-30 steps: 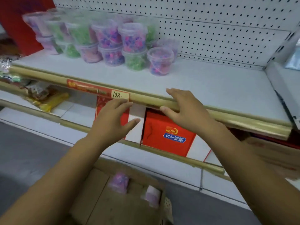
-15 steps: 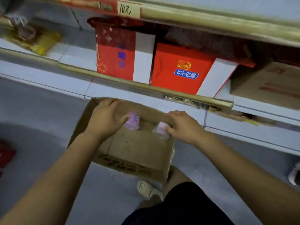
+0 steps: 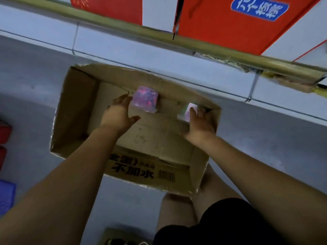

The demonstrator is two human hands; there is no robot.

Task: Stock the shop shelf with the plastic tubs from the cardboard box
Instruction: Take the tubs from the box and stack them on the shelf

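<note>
An open cardboard box (image 3: pixel 79 110) stands on the floor below me, and both my hands are inside it. A purple plastic tub (image 3: pixel 145 99) lies against the far wall of the box. My left hand (image 3: pixel 119 114) cups its left side: the fingers touch it and the thumb is spread below it, a little apart. A second tub (image 3: pixel 185 113), pale pink with some green, lies at the right end of the box. My right hand (image 3: pixel 200 123) has its fingers curled over this tub and hides most of it.
The lower shelf edge (image 3: pixel 159 38) runs across the top, with red gift boxes (image 3: pixel 230 23) on it. The grey shelf base (image 3: pixel 123 48) is just behind the box. My legs in black shorts (image 3: pixel 212 227) are at the near right. Red and blue crates (image 3: pixel 5 191) sit at the left edge.
A second ago my hands were empty at the upper shelf edge. I have bent down, and both hands have gone into the box and onto the two tubs.
</note>
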